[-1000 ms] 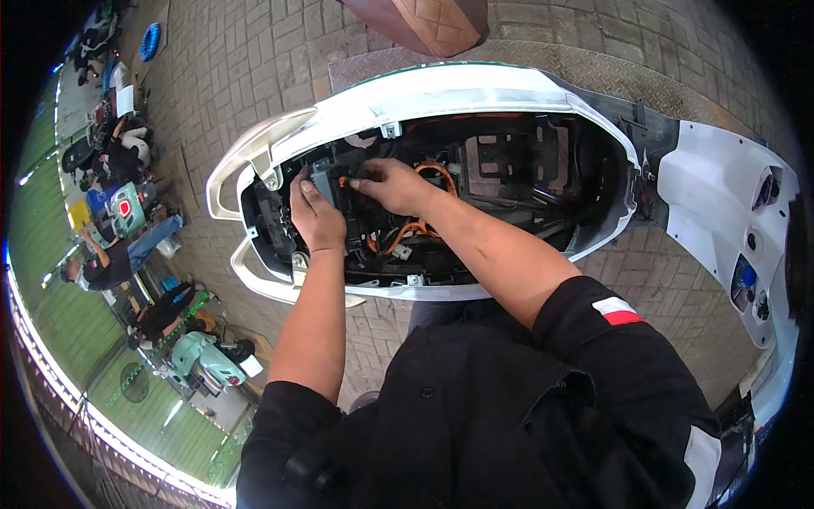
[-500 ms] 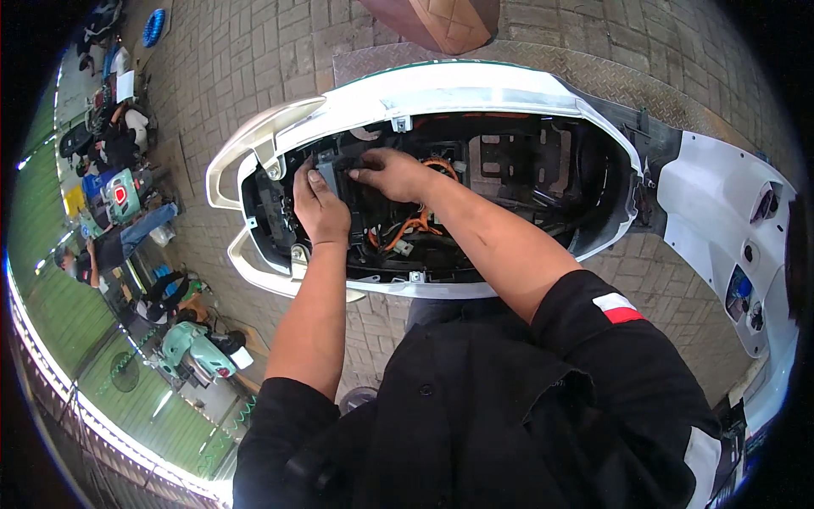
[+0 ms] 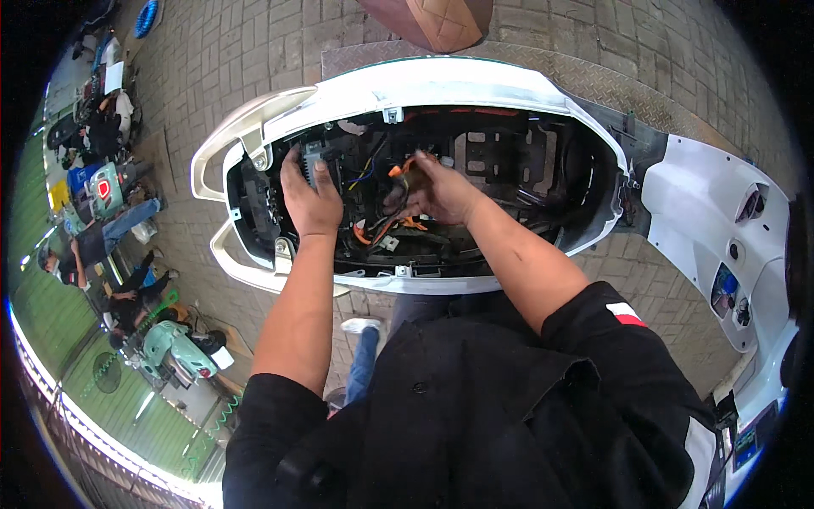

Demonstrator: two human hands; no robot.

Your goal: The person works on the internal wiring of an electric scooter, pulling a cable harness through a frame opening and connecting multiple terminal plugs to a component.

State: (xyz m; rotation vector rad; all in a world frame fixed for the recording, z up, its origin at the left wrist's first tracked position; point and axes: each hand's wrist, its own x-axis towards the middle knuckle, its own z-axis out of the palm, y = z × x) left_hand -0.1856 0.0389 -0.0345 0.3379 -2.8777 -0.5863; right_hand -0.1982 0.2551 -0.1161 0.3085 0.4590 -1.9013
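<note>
Below me lies the open body of a scooter (image 3: 424,89), white outside and dark within. My left hand (image 3: 312,202) is at the left of the cavity, thumb and fingers on either side of a grey finned box (image 3: 313,155). Farther right, my right hand (image 3: 445,193) has its fingers curled around an orange cable (image 3: 407,167); the fingertips are partly in shadow. Between the hands run thin blue and yellow wires (image 3: 363,176). More orange cable (image 3: 360,232) and a pale connector (image 3: 389,243) lie nearer me.
A cream grab rail (image 3: 212,161) curves around the body's left end. White front panels (image 3: 704,204) stand at the right. A brown seat (image 3: 445,24) rests on the paving beyond. At the left are people and green scooters (image 3: 174,349); a blue-trousered leg (image 3: 365,360) shows near me.
My right hand has moved right, away from the left hand, to the orange cable, uncovering the blue and yellow wires. The left hand stays at the grey box. A leg has come into view.
</note>
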